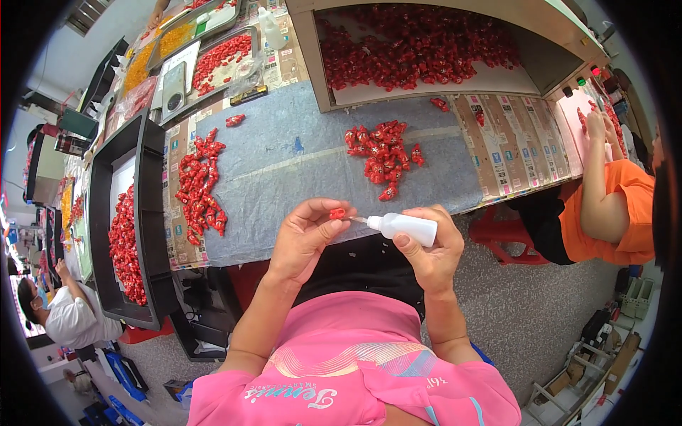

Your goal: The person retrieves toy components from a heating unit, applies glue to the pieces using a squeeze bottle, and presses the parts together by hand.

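1. Left hand (304,238): pinches the small red piece (337,214) between thumb and fingers.
2. Right hand (435,248): grips the white squeeze bottle (406,228), nozzle (359,219) directed at the left-hand pinch; contact cannot be confirmed.
3. Step in hand: apparently dispensing onto the piece.
4. Next move probably calls for a steady pinch and a light squeeze.
5. Loose red pieces (379,150) lie beyond both grips.

Two hands are showing: the left hand (307,240) at eight o'clock from centre, the right hand (436,250) at four. One held red piece (337,213) is sitting in the left. Two white bottles are appearing: a held bottle (406,228) between three and four, a second bottle (271,30) at eleven. Two clusters are lying on the cloth (284,181): a left heap (199,177) past nine, a right heap (383,149) at one.
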### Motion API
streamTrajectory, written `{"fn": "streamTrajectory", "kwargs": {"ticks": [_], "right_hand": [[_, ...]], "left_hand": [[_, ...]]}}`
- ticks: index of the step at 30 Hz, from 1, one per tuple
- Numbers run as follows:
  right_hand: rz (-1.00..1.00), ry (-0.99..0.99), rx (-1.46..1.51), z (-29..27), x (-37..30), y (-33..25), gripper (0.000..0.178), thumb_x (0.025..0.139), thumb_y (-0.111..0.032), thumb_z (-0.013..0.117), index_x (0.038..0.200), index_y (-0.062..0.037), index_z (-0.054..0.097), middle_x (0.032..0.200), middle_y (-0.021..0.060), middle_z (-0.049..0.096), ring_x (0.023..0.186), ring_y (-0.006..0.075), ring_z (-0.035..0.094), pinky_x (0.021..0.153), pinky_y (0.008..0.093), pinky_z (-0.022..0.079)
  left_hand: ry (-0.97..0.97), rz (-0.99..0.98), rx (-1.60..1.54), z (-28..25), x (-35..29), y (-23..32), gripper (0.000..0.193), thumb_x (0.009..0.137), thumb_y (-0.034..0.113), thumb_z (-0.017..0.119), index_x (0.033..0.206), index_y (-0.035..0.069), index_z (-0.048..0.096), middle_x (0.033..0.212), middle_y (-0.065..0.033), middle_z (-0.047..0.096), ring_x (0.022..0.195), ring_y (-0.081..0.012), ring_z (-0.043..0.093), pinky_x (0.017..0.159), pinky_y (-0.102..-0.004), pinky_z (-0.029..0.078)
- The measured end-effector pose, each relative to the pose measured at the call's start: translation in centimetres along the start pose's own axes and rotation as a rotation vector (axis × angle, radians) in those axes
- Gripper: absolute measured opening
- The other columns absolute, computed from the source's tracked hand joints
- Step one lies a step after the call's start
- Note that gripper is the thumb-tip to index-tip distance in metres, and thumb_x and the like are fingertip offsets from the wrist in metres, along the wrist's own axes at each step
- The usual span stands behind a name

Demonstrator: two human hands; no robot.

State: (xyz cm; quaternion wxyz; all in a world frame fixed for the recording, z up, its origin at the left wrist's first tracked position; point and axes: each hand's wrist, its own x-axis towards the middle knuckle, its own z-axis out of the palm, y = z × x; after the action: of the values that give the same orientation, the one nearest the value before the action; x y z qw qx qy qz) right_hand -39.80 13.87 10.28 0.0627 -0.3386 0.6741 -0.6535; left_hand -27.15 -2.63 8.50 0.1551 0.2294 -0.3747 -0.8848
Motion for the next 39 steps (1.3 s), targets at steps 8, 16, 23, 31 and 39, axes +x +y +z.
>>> {"fn": "streamTrajectory", "kwargs": {"ticks": [8, 16, 23, 31, 39], "right_hand": [[0.001, 0.013, -0.007, -0.1, 0.2, 0.0, 0.031, 0.073, -0.019, 0.079, 0.094, -0.0004, 0.065, 0.08, 0.0063, 0.059, 0.069, 0.0133, 0.057, 0.06, 0.0248, 0.045], [0.031, 0.045, 0.041, 0.3, 0.1, 0.1, 0.031, 0.074, -0.019, 0.079, 0.094, 0.0002, 0.065, 0.081, 0.0052, 0.058, 0.072, 0.0126, 0.056, 0.062, 0.0246, 0.044], [0.032, 0.043, 0.043, 0.5, 0.1, 0.0, 0.031, 0.074, -0.019, 0.079, 0.094, 0.0002, 0.065, 0.081, 0.0043, 0.057, 0.071, 0.012, 0.055, 0.062, 0.0242, 0.044], [0.045, 0.023, 0.056, 0.4, 0.2, 0.3, 0.03, 0.075, -0.015, 0.077, 0.096, 0.0014, 0.064, 0.086, 0.0058, 0.058, 0.076, 0.0123, 0.057, 0.066, 0.0243, 0.046], [0.081, 0.024, 0.122, 0.9, 0.3, 0.6, 0.03, 0.077, -0.014, 0.076, 0.098, 0.0024, 0.063, 0.091, 0.0068, 0.059, 0.08, 0.013, 0.058, 0.069, 0.0247, 0.047]], "left_hand": [[0.0, -0.008, 0.005, 0.2, 0.2, 0.1, 0.025, 0.082, -0.008, 0.062, 0.105, 0.002, 0.06, 0.109, -0.0116, 0.062, 0.105, -0.0217, 0.06, 0.092, -0.0312, 0.05], [-0.011, -0.005, -0.004, -0.1, 0.1, 0.1, 0.023, 0.084, -0.003, 0.062, 0.106, 0.003, 0.059, 0.108, -0.0113, 0.063, 0.104, -0.022, 0.061, 0.089, -0.0308, 0.051], [-0.019, -0.028, -0.031, -0.2, 0.1, 0.2, 0.023, 0.087, 0.002, 0.061, 0.11, 0.002, 0.058, 0.109, -0.0132, 0.063, 0.101, -0.0228, 0.062, 0.086, -0.0305, 0.053], [-0.007, -0.03, -0.018, -0.1, 0.0, 0.3, 0.023, 0.088, 0.003, 0.059, 0.111, 0.001, 0.057, 0.106, -0.0136, 0.063, 0.094, -0.0219, 0.064, 0.081, -0.0298, 0.055], [0.002, -0.074, -0.04, -0.4, -0.1, 0.4, 0.027, 0.09, 0.006, 0.058, 0.115, 0.0, 0.056, 0.103, -0.0128, 0.064, 0.088, -0.0189, 0.066, 0.077, -0.0287, 0.055]]}}
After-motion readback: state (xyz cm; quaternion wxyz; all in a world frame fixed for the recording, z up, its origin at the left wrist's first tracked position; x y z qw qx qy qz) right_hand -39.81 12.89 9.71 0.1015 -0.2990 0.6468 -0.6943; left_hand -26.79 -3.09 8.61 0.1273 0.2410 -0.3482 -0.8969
